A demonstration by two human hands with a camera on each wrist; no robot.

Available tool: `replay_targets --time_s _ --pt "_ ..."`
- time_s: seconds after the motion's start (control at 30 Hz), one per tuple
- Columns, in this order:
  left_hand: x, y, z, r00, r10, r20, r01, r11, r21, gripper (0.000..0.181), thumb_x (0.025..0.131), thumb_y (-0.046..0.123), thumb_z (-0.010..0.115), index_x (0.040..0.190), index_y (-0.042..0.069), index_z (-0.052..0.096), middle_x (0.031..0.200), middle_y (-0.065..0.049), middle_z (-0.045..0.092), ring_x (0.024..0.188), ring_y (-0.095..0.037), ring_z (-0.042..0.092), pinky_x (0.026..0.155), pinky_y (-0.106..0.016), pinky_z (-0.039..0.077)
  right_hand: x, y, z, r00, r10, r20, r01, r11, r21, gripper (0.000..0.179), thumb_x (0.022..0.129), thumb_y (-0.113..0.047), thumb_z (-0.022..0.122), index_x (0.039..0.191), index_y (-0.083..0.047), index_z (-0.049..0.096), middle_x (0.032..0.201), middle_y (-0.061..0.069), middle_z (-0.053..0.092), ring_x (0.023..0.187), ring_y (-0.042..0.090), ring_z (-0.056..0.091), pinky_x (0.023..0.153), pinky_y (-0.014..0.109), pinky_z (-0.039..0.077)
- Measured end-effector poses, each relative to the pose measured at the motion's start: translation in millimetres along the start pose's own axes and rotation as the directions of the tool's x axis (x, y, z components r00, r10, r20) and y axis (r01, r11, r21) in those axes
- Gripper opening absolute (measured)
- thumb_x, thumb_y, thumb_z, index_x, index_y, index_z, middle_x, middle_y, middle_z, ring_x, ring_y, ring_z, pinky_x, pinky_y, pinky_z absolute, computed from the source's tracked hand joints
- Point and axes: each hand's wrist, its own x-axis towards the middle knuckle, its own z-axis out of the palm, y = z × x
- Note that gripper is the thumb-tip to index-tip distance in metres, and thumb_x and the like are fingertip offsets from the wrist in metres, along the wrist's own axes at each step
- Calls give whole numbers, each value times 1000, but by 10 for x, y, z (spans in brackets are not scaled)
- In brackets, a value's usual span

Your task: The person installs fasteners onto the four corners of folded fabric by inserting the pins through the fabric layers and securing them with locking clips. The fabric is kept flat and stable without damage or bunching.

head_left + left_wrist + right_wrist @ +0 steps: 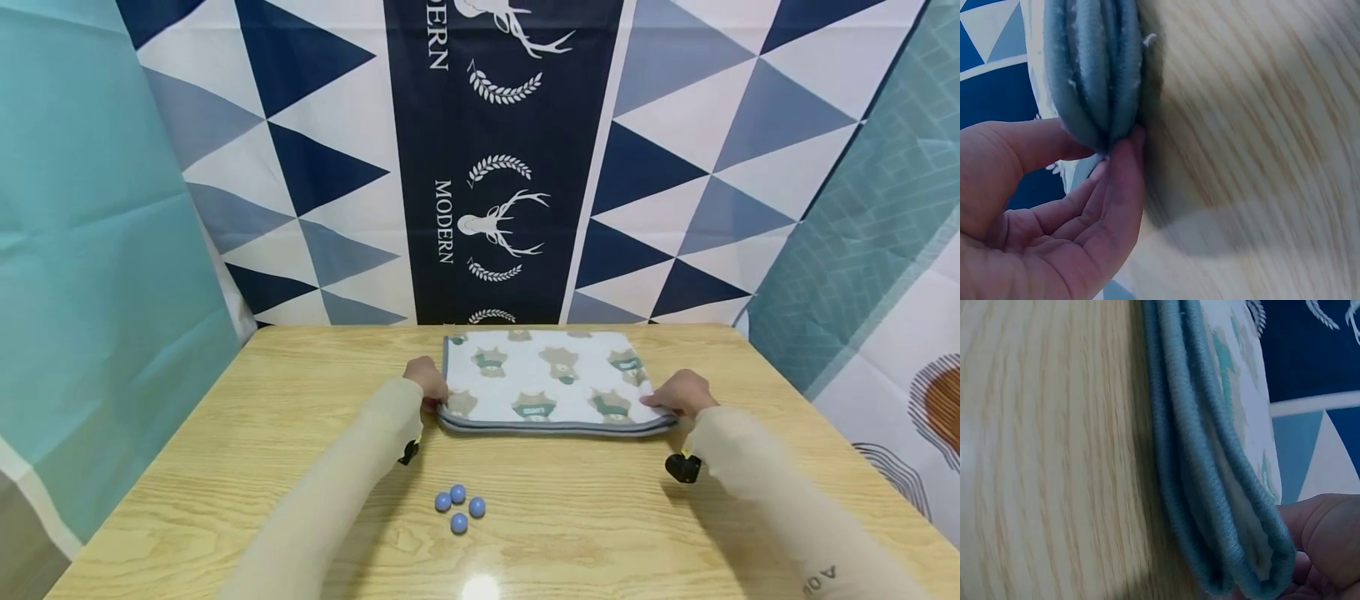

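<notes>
A folded white cloth (pixel 558 379) with a bear print and grey-blue edging lies flat towards the far side of the table. At its near left corner my left hand (pixel 426 379) pinches the stacked edges, thumb on one side and fingertips on the other, as the left wrist view shows. My right hand (pixel 682 392) grips the near right corner with the thumb on top. In the right wrist view several layers of edging (pixel 1200 450) curve round at that corner, and part of the fingers is hidden behind them.
Several small blue balls (pixel 459 523) sit close together on the wooden table (pixel 570 533), nearer than the cloth. Behind the table hangs a patterned curtain (pixel 330 167); a teal sheet (pixel 97 233) hangs on the left. Black wrist devices (pixel 683 467) show below both cuffs.
</notes>
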Motion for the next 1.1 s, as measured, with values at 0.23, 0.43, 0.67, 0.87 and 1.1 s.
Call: replay_targets --time_s 0.23,0.43,0.67,0.87,1.1 --pt "-48 -153 -102 1000 10 -8 -10 999 50 33 73 0 70 103 -5 59 92 -14 57 57 -14 52 43 -19 43 -40 -173 106 997 -74 -8 74 996 -49 38 78 -30 77 75 3 60 68 7 51 60 15 48 52 21 39" --pt "-41 -282 -163 1000 -17 2 17 1000 18 38 75 -1 67 112 -7 56 102 -20 57 51 -14 52 43 -22 47 -69 -283 209 997 -72 2 72 997 -5 35 77 -27 78 79 5 64 69 6 52 62 15 49 52 20 40" --pt "28 -407 -207 998 -57 35 58 998 -29 46 73 -4 62 118 -9 52 107 -25 54 49 -17 52 45 -29 51 -122 -382 272 994 -105 -1 105 994 -14 37 76 -26 79 84 7 66 72 9 55 66 17 51 53 21 41" --pt "46 -460 -268 999 -43 32 42 999 31 38 73 -3 61 110 -10 55 99 -22 57 45 -15 50 43 -27 47 -120 -449 301 994 -106 3 106 994 -16 36 77 -26 79 84 6 66 72 9 55 64 16 51 52 21 42" --pt "-47 -491 -342 1000 -19 -11 20 999 42 35 74 -2 61 108 -8 57 93 -19 56 48 -14 49 41 -23 41 -136 -555 298 991 -131 -1 131 991 -21 36 77 -26 79 84 6 66 72 8 55 65 16 51 53 20 41"
